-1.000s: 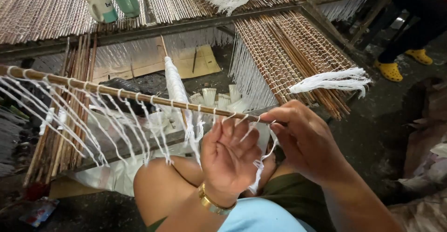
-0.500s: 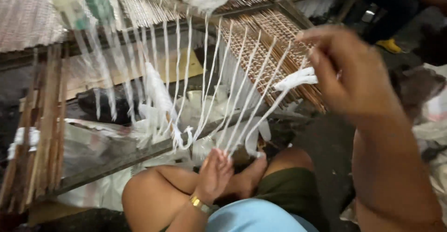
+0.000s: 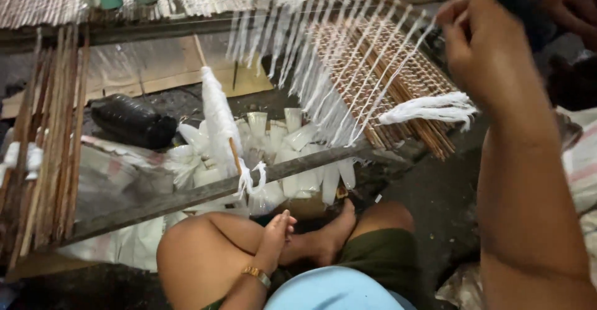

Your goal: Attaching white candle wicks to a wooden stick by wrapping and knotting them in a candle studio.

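Head view shows the right hand (image 3: pixel 491 49) raised higher and farther toward the upper right than half a second ago, its fingers (image 3: pixel 457 27) clenched on the end of a thin stick (image 3: pixel 373 11) strung with white threads (image 3: pixel 348 80). That stick, which a second ago lay low across the lap, now sits near the top of the picture, over the woven stick mat (image 3: pixel 398 92); it is blurred by motion. Its long axis runs roughly left to right, rising slightly toward the gripping hand, and the threads hang down from it, slanting toward the lower left. The left hand (image 3: pixel 273 235) has dropped away from the threads and rests on the bare knee (image 3: pixel 199 254), fingers loose and holding nothing, a gold bracelet (image 3: pixel 256 276) at the wrist. Between knee and mat, a dark wooden bar (image 3: pixel 186 199) slopes up to the right, with white tassels (image 3: pixel 252 176) knotted on it and pale cones (image 3: pixel 298 142) clustered behind
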